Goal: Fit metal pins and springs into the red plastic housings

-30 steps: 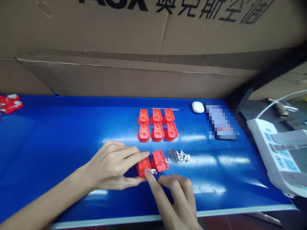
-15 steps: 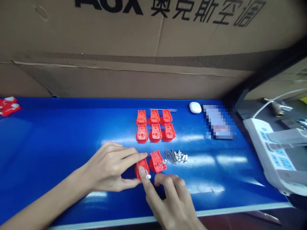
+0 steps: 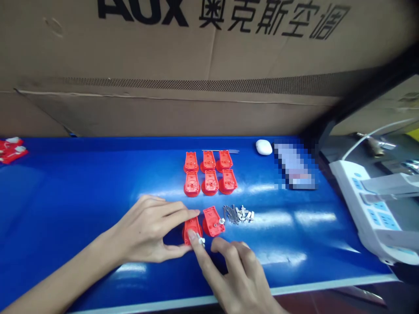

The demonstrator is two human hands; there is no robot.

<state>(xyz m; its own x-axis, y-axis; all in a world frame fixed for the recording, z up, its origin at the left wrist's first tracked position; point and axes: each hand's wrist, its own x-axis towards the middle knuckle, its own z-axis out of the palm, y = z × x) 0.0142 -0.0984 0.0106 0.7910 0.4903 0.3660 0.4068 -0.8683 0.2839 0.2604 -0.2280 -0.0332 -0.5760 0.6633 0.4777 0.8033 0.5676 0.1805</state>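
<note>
My left hand (image 3: pixel 153 229) grips a small red plastic housing (image 3: pixel 192 224) by its edges, fingers along the far side and thumb at the near side. On that housing's lower part a digit of my right hand (image 3: pixel 229 270) presses down, beside a small white piece (image 3: pixel 201 240) at its right edge. The other visible fingers of the right hand are bent and apart from the part. Just right of it stands a second red housing (image 3: pixel 212 221) with a white piece (image 3: pixel 221 221) at its side. What lies under the pressing fingertip is hidden.
Several red housings (image 3: pixel 209 181) stand in two rows further back. Dark metal pins (image 3: pixel 231 214) and small white pieces (image 3: pixel 244 214) lie to the right. Beyond are a white rounded case (image 3: pixel 263 147), a blurred-out flat object (image 3: pixel 294 165) and a power strip (image 3: pixel 363 196). Cardboard (image 3: pixel 163 113) backs the blue table.
The view has shifted slightly. My right fingertip stays on the held housing, with the white piece beside it nearly unchanged. My left hand keeps its grip.
</note>
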